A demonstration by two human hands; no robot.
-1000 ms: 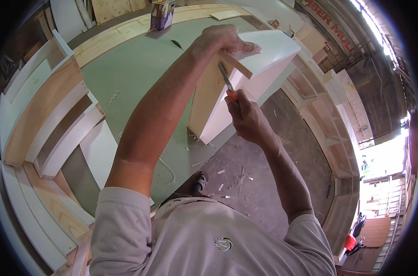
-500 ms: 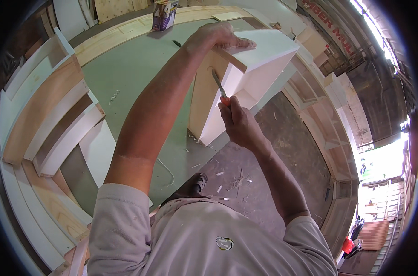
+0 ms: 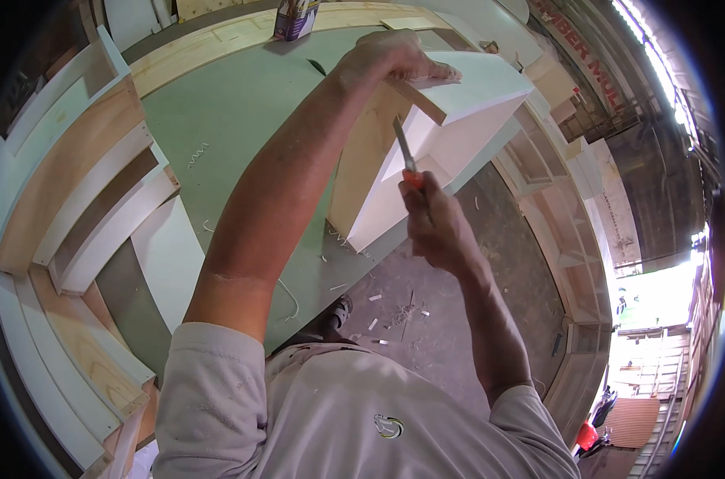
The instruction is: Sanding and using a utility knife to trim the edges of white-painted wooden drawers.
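Note:
My left hand [image 3: 398, 60] grips the top of a white box-like wooden piece [image 3: 490, 86], fingers over its upper panel and brown edge. The piece has a pale plywood side [image 3: 354, 184] and stands on a green worktop [image 3: 187, 120]. My right hand [image 3: 438, 223] is closed round the orange handle of a narrow flat metal tool [image 3: 402, 140], which looks like a file or blade. The tool's tip is at the plywood side, just below the brown edge; whether it touches cannot be told. Curly white shavings [image 3: 338, 238] lie by the piece's lower corner.
Curved white-and-wood frames [image 3: 79, 164] are at the left. A boxed or tinned purple container [image 3: 297, 20] stands at the back. A row of curved shelving units [image 3: 550, 207] runs along the right. The floor [image 3: 398, 335] below holds scattered offcuts, and my foot shows at the worktop's edge.
My right hand and the tool have moved slightly down relative to the piece. The view has shifted a little. My left hand keeps its grip on the top.

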